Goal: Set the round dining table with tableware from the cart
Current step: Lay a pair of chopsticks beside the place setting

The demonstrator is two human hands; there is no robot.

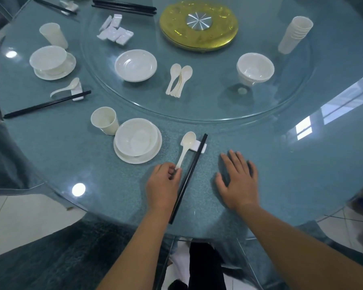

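My left hand (163,183) pinches the handle end of a white spoon (186,146) whose bowl lies on a white rest (197,147). Black chopsticks (189,177) lean on the same rest, just right of that hand. A bowl on a plate (137,141) and a cup (104,120) stand to the left. My right hand (238,178) lies flat on the blue-grey table top (291,164), fingers spread, holding nothing.
A second place setting (50,61) lies at the far left. The glass turntable carries a plate stack (135,64), spoons (178,79), bowls (255,68), stacked cups (294,34), rests (115,30), chopsticks (124,6) and a gold hub (198,24).
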